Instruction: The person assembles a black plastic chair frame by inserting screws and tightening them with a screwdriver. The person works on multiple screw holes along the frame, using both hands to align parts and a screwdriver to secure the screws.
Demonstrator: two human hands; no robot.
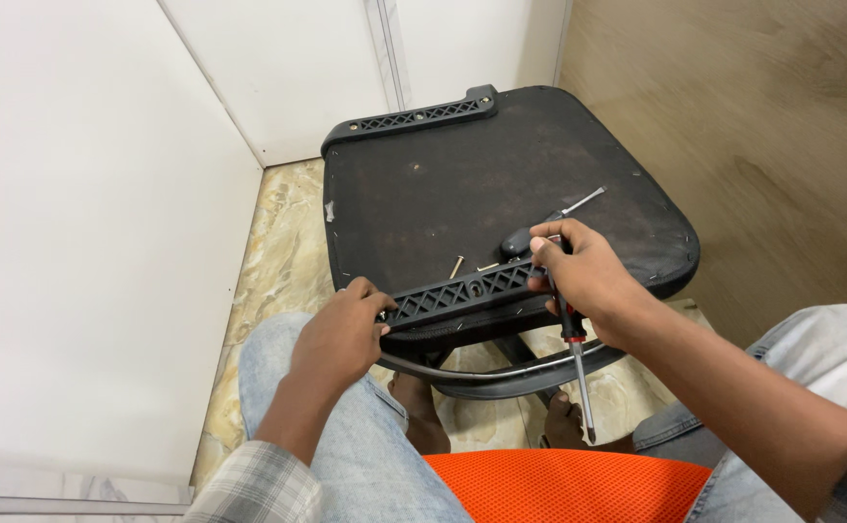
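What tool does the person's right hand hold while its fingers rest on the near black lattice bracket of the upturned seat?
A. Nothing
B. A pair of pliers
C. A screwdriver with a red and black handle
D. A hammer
C: the right hand grips a screwdriver whose red and black handle and metal shaft point down below the bracket.
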